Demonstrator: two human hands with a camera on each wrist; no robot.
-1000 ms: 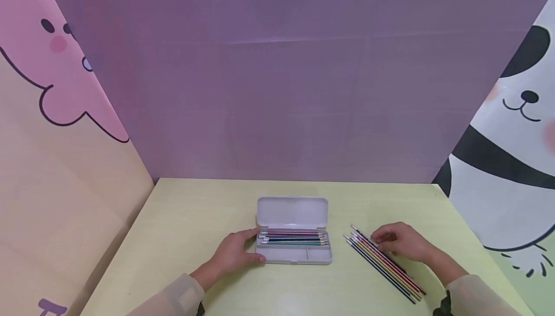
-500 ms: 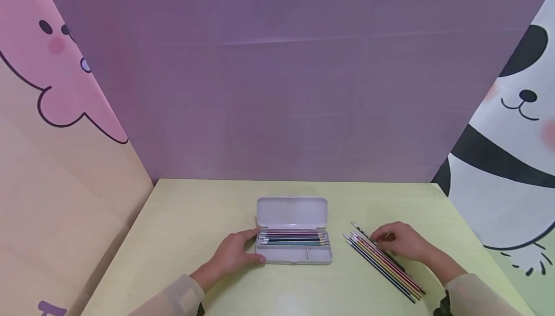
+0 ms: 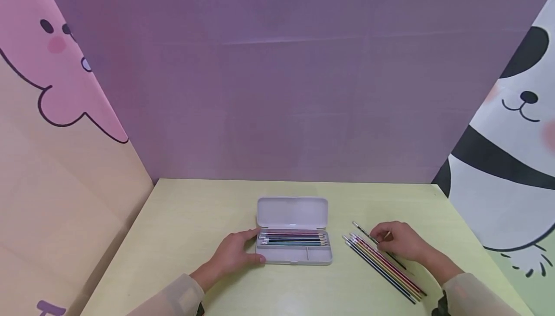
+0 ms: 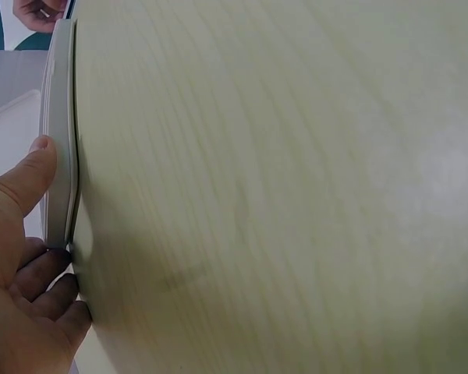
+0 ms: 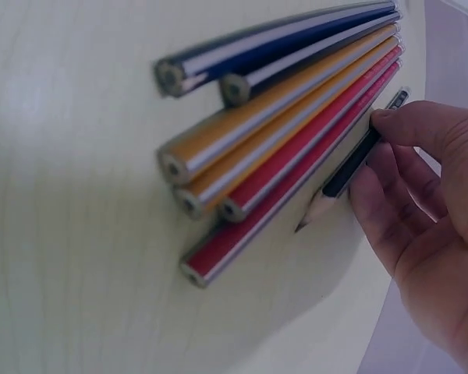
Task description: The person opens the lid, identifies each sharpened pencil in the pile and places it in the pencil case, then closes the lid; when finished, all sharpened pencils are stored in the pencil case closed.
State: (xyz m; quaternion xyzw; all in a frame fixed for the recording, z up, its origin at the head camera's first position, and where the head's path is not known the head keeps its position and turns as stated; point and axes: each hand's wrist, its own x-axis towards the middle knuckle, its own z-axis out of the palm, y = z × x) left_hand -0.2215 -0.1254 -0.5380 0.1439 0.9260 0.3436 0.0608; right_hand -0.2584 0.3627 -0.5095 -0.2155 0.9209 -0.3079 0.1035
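A white pencil case (image 3: pixel 282 255) lies with its lid raised, and several pencils (image 3: pixel 295 239) rest in its rear compartment. My left hand (image 3: pixel 231 255) grips the case's left end, thumb along the front wall. In the left wrist view that thumb presses the case's side and the other fingers curl at its corner. My right hand (image 3: pixel 403 241) pinches a sharpened dark pencil (image 5: pixel 349 167) between thumb and fingers. It is just right of a row of unsharpened pencils: blue (image 5: pixel 296 43), yellow (image 5: pixel 242 128) and red (image 5: pixel 312 148), all with striped sides.
The pale wooden table (image 3: pixel 208 205) ends at a purple backdrop (image 3: pixel 277 89). Printed cartoon panels stand at the left (image 3: pixel 65 171) and right (image 3: pixel 498 181). The case's front section has a small divider (image 3: pixel 307 253).
The dark pencil has come away from the row toward the right and rear, with my right hand on it. My left hand and the case have stayed in place.
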